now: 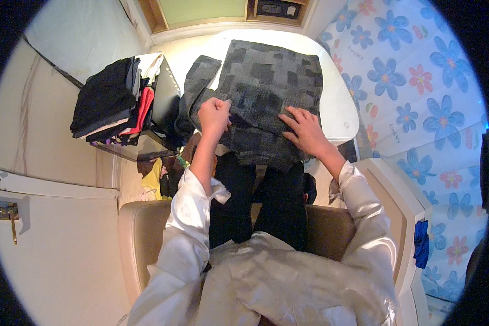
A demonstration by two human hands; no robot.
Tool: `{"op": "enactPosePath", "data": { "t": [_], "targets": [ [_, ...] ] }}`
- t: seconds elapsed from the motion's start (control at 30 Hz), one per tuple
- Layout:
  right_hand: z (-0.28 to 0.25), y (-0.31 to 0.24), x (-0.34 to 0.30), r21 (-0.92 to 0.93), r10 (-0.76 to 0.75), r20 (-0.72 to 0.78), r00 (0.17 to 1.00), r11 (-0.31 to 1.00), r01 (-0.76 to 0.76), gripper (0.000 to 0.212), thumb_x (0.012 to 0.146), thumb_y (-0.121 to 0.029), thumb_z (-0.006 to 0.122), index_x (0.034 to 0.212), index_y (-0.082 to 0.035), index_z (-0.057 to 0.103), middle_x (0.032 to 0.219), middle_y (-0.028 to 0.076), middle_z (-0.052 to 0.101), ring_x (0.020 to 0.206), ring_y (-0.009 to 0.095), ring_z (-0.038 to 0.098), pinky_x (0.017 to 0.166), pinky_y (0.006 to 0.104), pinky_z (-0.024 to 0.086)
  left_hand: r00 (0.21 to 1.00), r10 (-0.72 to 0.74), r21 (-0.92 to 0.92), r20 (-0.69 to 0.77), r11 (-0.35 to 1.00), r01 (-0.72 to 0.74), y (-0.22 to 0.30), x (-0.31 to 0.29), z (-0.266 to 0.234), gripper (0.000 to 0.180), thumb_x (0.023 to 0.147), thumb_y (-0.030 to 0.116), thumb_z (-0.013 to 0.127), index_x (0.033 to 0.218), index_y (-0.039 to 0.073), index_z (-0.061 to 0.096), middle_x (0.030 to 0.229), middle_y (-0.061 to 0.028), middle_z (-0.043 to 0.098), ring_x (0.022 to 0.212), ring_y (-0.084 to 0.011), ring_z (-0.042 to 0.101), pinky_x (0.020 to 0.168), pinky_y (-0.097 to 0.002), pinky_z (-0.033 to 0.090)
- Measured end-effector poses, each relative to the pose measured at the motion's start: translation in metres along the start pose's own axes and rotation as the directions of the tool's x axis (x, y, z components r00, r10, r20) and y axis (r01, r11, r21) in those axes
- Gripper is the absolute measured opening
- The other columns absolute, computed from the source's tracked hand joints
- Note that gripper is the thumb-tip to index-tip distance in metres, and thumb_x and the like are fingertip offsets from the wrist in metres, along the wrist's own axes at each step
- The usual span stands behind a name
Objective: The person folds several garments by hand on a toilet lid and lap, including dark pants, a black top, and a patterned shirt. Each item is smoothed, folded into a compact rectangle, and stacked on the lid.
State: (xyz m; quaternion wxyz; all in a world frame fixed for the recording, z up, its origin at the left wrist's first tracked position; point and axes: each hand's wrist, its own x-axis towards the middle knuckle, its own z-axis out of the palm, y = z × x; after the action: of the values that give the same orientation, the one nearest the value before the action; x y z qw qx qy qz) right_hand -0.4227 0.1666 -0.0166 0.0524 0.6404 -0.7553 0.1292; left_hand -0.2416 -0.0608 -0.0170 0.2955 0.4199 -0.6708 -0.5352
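A dark grey and black patchwork-patterned top (pixel 271 76) lies spread on a white table (pixel 342 111), its lower edge hanging over the near side toward my knees. One sleeve (pixel 202 73) sticks out at the left, bent over on itself. My left hand (pixel 215 116) is closed in a pinch at the top's left side, near the sleeve, and seems to grip its cloth. Fingers spread, my right hand (pixel 305 130) rests flat on the right part of the top. What lies under the cloth is hidden.
Left of the table, a stack of folded clothes (pixel 104 100), mostly black with some red and white, sits on a dark box (pixel 167 100). Below are a yellow cloth (pixel 154 179) and other items. I sit on a brown seat (pixel 331 228); a flowered curtain (pixel 413 81) hangs at the right.
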Motion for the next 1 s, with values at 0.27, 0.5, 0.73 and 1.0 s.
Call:
{"op": "enactPosePath", "data": {
  "t": [0.27,0.5,0.73,1.0],
  "targets": [
    [0.000,0.008,-0.017,0.020,-0.045,-0.018,0.999,0.999,0.045,0.058,0.085,-0.035,0.071,0.137,-0.016,0.053,0.146,0.011,0.043,0.132,0.037,0.040,0.109,0.0490,0.032,0.997,0.058,0.224,0.058,0.972,-0.070,0.004,0.012,-0.003,0.024,0.092,0.021,0.064,0.083,0.001,0.054,0.063,-0.0155,0.064,0.050,-0.0271,0.066,0.053,-0.0394,0.053],
    [-0.024,0.006,-0.056,0.054,0.014,-0.003,1.000,0.998,-0.014,0.065,0.071,-0.011,0.076,0.131,-0.010,0.052,0.137,0.014,0.045,0.126,0.037,0.043,0.107,0.0463,0.036,0.991,0.133,0.407,0.024,0.904,-0.131,-0.001,0.024,0.006,0.020,0.092,0.016,0.064,0.091,0.001,0.051,0.068,-0.0200,0.065,0.057,-0.0338,0.068,0.054,-0.0446,0.053],
    [-0.027,0.005,-0.072,0.136,0.064,-0.145,0.987,0.990,-0.044,0.051,0.067,0.006,0.062,0.117,-0.003,0.056,0.113,0.015,0.050,0.107,0.037,0.048,0.096,0.0424,0.044,0.974,0.224,0.487,-0.017,0.853,-0.188,-0.017,0.051,0.013,0.020,0.087,0.016,0.069,0.088,0.001,0.056,0.082,-0.0261,0.066,0.085,-0.0461,0.064,0.076,-0.0524,0.048],
    [-0.022,0.008,-0.070,0.040,-0.059,-0.035,0.998,0.997,0.061,0.047,0.068,0.001,0.065,0.115,-0.004,0.060,0.106,0.012,0.052,0.100,0.033,0.050,0.089,0.0395,0.046,0.870,0.491,0.492,-0.049,0.770,-0.406,-0.033,0.052,0.007,0.023,0.089,0.016,0.069,0.083,0.003,0.051,0.066,-0.0150,0.064,0.055,-0.0299,0.065,0.059,-0.0432,0.050]
  ]
}}
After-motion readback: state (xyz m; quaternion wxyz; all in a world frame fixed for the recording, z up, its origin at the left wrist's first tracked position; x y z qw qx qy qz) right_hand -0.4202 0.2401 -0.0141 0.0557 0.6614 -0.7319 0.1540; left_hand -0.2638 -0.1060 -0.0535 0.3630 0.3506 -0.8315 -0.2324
